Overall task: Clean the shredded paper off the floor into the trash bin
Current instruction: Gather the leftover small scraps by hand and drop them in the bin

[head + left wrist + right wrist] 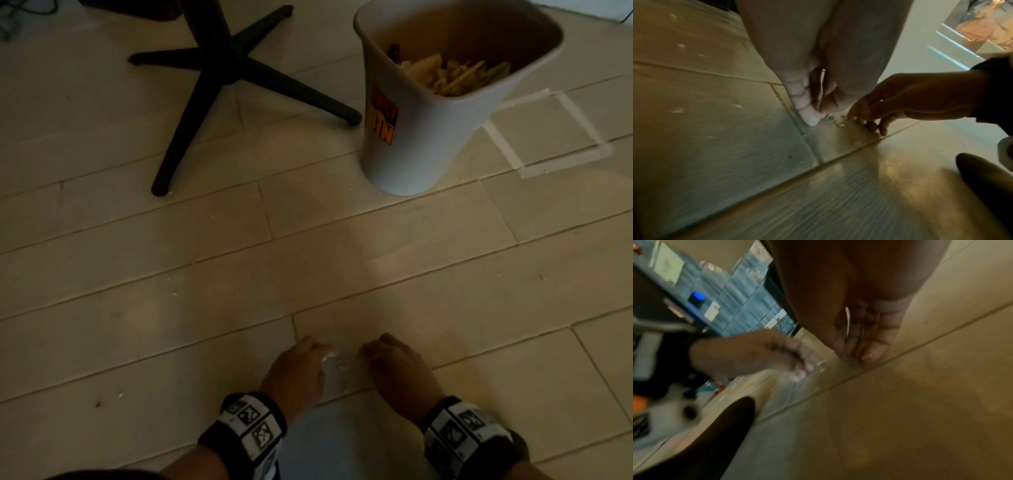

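Crouching low in the frame, your left hand (297, 371) pinches paper bits (337, 363) on the floor (205, 308). Your right hand (399, 371) touches it with straight fingers. The trash bin (421, 137) stands upper right.

Left hand (809, 91) pinches paper bits (829, 116) beside right hand (906, 100).

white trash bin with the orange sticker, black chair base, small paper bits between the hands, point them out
white trash bin (416, 150), head view, front wall below the sticker
black chair base (224, 63), head view, central hub
small paper bits (339, 363), head view, scraps on the floor
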Demonstrator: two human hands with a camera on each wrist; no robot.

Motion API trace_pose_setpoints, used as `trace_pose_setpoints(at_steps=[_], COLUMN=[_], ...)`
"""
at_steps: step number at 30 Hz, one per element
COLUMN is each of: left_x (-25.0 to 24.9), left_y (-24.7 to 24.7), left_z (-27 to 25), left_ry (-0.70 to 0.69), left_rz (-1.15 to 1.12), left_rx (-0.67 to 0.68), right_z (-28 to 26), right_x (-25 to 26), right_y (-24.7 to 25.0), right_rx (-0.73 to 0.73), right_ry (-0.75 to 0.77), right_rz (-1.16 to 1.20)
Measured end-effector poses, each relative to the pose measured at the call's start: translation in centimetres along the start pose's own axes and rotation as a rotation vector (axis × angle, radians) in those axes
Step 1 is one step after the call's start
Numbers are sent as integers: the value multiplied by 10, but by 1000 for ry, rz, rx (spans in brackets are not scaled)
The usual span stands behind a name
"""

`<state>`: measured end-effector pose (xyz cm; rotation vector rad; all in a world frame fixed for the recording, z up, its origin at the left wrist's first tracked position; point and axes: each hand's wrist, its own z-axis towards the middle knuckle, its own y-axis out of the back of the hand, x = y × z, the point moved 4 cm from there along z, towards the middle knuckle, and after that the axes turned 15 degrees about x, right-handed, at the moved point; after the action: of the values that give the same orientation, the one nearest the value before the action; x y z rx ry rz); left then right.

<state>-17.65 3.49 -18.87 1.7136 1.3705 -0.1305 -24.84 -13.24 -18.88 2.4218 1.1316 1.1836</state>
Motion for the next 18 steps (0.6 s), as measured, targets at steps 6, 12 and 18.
trace_pose_setpoints(at_steps=[6, 12, 18], left_x=[-5, -17, -19], left_y=[14, 15, 1], left_z=[9, 20, 24], left_ry=[13, -157, -250], left_rz=[-2, 198, 431], left_rx=[9, 51, 94], right_z=[0, -3, -1], right_x=[8, -16, -18], right_y=[-9, 17, 18], right_rx=[19, -104, -113], right_ry=[39, -63, -56], right_rz=[-5, 21, 6])
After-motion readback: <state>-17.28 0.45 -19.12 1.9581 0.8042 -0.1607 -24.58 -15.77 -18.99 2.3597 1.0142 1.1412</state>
